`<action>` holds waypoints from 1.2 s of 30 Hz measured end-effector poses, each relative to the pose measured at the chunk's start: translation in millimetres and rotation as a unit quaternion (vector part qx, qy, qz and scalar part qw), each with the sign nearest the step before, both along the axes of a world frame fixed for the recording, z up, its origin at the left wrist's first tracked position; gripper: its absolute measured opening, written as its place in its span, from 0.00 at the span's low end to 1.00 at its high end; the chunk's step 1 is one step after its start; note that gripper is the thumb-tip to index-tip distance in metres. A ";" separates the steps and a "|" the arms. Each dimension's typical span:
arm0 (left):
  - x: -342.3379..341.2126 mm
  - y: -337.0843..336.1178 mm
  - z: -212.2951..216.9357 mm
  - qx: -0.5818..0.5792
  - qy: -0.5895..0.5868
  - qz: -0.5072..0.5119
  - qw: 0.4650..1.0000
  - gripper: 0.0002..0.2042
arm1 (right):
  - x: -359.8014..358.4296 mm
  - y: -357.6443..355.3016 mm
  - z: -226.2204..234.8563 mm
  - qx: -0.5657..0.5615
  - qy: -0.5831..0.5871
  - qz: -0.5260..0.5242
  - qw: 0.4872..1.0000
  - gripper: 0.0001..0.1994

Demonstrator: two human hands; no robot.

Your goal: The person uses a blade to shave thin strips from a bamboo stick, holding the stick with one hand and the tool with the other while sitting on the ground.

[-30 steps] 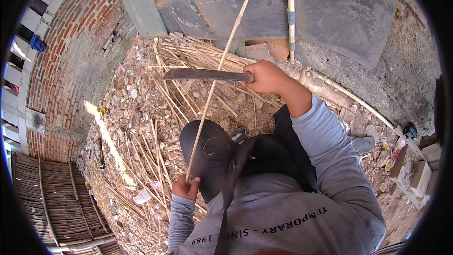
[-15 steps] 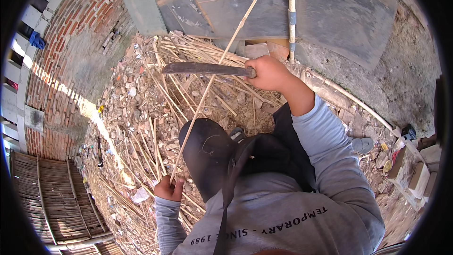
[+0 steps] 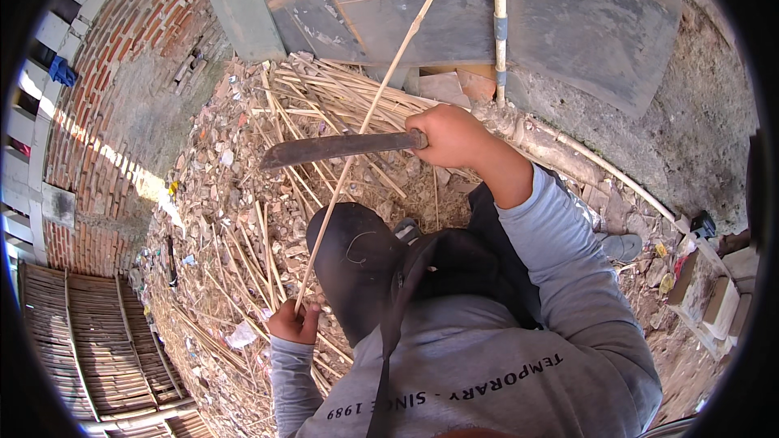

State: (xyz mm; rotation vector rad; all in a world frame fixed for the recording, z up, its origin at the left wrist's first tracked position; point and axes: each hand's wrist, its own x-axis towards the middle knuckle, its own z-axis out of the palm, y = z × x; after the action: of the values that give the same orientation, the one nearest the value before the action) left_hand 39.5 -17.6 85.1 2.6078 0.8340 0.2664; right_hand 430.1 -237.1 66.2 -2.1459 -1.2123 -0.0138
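My left hand [image 3: 294, 323] is closed around the lower end of a long, thin bamboo strip [image 3: 334, 196]. The strip slants up and to the right, past my dark-clothed knee, with a knot near its top end. In my right hand [image 3: 451, 139] is the handle of a machete [image 3: 341, 147], its dark, broad blade pointing left. The blade crosses the strip around the middle of its length; whether the edge touches it I cannot tell. My fingers hide most of the handle.
Several cut bamboo strips [image 3: 349, 85] lie heaped on the rubble-strewn ground beyond my hands. Grey panels [image 3: 584, 24] and an upright pole [image 3: 501, 32] stand at the back. A brick wall [image 3: 105, 113] rises at left, above a slatted bamboo panel [image 3: 89, 341]. Blocks [image 3: 714, 304] sit at right.
My right hand has moved down and slightly left with the machete, so the blade crosses the strip lower and its tip dips. The strip's top has shifted slightly upward; my left hand barely moved.
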 end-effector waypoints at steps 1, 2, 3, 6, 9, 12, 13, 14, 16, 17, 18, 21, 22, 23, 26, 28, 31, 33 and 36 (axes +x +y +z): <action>-1.3 0.5 0.0 0.005 0.002 -0.004 1.000 0.18 | -2.3 0.6 3.1 -0.020 -0.007 0.013 1.000 0.13; -1.8 0.8 1.2 0.011 0.004 -0.009 1.000 0.18 | 1.4 -1.7 2.0 -0.018 0.022 -0.006 1.000 0.13; -2.6 1.6 2.3 0.016 0.005 -0.014 1.000 0.18 | 9.5 -5.9 -1.2 -0.017 0.052 -0.026 0.998 0.13; -12.6 12.7 1.5 0.024 0.032 -0.007 0.999 0.18 | 27.6 -15.3 -5.9 -0.012 0.065 -0.103 0.993 0.14; -17.5 12.5 -3.2 0.020 -0.006 -0.027 0.999 0.20 | 24.3 -11.8 -6.6 -0.005 0.051 -0.095 0.994 0.14; -13.1 9.9 -4.5 0.027 0.013 -0.049 0.998 0.21 | 4.4 0.0 -5.1 -0.031 0.031 -0.003 0.999 0.14; -12.1 9.2 -4.2 0.026 0.015 -0.058 0.998 0.21 | 1.6 0.8 -3.9 -0.040 0.016 0.002 0.999 0.14; -11.8 9.1 -1.9 0.024 0.019 -0.059 0.998 0.21 | -0.4 0.6 -2.2 -0.049 0.001 0.006 0.999 0.14; -12.9 8.1 4.8 0.020 0.028 -0.059 0.998 0.20 | 4.0 -0.2 -4.4 -0.037 0.022 -0.009 0.999 0.14; -13.6 7.9 7.8 0.020 0.035 -0.053 0.998 0.20 | 14.3 -6.2 -10.1 -0.018 0.058 -0.031 0.998 0.14; -14.4 8.8 9.4 0.020 0.041 -0.046 0.998 0.20 | 22.9 -10.5 -11.4 0.002 0.092 -0.051 0.994 0.15; -18.4 10.5 9.4 0.009 0.034 -0.039 0.999 0.21 | 36.4 -17.6 -9.6 0.023 0.070 -0.136 0.988 0.16; -18.8 11.7 7.3 0.005 0.036 -0.040 0.999 0.21 | 35.6 -17.4 -9.7 0.017 0.072 -0.140 0.987 0.16; -19.4 12.4 4.5 0.001 0.038 -0.040 0.998 0.21 | 32.6 -15.3 -11.0 0.030 0.067 -0.116 0.991 0.16; -16.0 10.0 -3.3 -0.031 0.008 -0.039 0.999 0.22 | 13.4 -4.7 -9.3 0.032 0.080 -0.046 0.995 0.14; -12.6 6.5 -3.2 -0.042 0.000 -0.041 0.998 0.21 | 3.0 -0.1 -5.2 -0.007 0.017 0.001 1.000 0.13; -13.2 8.0 -0.2 -0.026 0.011 -0.054 0.998 0.21 | 4.5 -2.7 1.4 -0.026 0.015 0.006 1.000 0.13; -14.9 8.0 3.3 -0.018 0.017 -0.044 0.999 0.21 | 19.0 -10.6 -3.9 -0.007 0.086 -0.036 0.996 0.13; -18.8 7.9 4.7 -0.035 0.017 -0.030 0.999 0.21 | 36.3 -20.0 -7.1 0.039 0.066 -0.120 0.990 0.16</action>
State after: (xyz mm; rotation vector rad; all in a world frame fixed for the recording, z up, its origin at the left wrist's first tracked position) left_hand 20.6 -9.7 89.8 2.5727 0.7613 0.1731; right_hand 466.3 -257.1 59.0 -2.1748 -0.8595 -0.0235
